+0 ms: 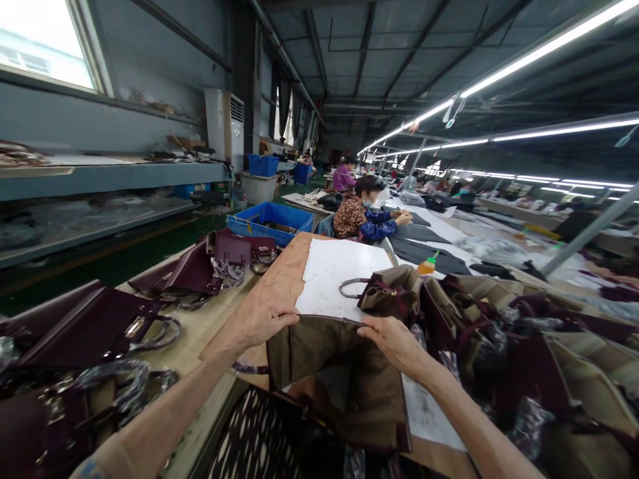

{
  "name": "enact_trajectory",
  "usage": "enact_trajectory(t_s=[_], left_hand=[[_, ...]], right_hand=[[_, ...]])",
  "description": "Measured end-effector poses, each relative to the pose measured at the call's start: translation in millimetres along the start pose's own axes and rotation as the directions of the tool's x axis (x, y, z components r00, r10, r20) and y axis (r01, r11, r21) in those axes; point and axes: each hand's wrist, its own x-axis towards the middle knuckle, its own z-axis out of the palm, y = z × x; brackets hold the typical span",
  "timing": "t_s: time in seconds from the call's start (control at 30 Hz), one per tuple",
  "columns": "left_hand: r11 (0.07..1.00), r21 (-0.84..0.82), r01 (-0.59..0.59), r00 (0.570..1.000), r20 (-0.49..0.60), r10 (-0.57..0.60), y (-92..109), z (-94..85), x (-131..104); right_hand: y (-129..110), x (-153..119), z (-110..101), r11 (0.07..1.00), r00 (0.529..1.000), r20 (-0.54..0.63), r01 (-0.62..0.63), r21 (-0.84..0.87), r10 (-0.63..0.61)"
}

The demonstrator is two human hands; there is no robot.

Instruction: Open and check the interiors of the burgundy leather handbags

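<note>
A maroon handbag with a tan-brown lining (309, 342) gapes open toward me at the front of the work table. My left hand (267, 322) pinches the left part of its far top rim. Near the right end of that same rim, my right hand (389, 336) grips the edge between thumb and fingers. The bag's lower part is shadowed, and its outer far side is hidden from me. Just beyond my right hand sits another maroon bag (392, 293) with a looped handle. White paper (339, 269) lies on the brown board (279, 276) behind the rim.
Finished-looking maroon bags (84, 326) with plastic-wrapped handles lie to the left. Several open bags (534, 366) crowd the right side. A blue crate (269, 223) stands beyond the table, near a seated co-worker (357, 213). An orange bottle with a green tip (428, 265) stands ahead right.
</note>
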Motion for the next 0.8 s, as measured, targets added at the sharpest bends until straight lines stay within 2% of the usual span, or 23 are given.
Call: enact_trajectory(t_s=[0.13, 0.27, 0.4, 0.47, 0.8], left_hand=[[0.955, 0.293, -0.041, 0.995, -0.080, 0.067, 15.2, 1.2, 4.3], [0.870, 0.487, -0.073, 0.986, -0.098, 0.137, 37.8, 18.7, 11.4], [0.830, 0.545, -0.119, 0.988, -0.017, 0.153, 44.6, 42.0, 24.1], [0.824, 0.555, -0.116, 0.989, -0.017, 0.150, 42.0, 47.3, 29.1], [0.882, 0.446, -0.153, 0.976, -0.071, 0.206, 35.8, 46.4, 24.2]], right_hand=[[0.4, 0.6, 2.0, 0.999, 0.999, -0.033, 0.034, -0.013, -0.034], [1.5, 0.3, 3.3, 0.999, 0.998, -0.042, 0.047, -0.007, -0.047], [5.2, -2.9, 4.4, 0.997, 0.995, -0.068, 0.072, 0.023, -0.070], [7.8, -4.7, 5.0, 0.996, 0.994, -0.080, 0.077, 0.046, -0.073], [16.7, -4.4, 7.7, 0.985, 0.991, -0.102, 0.095, 0.145, -0.081]])
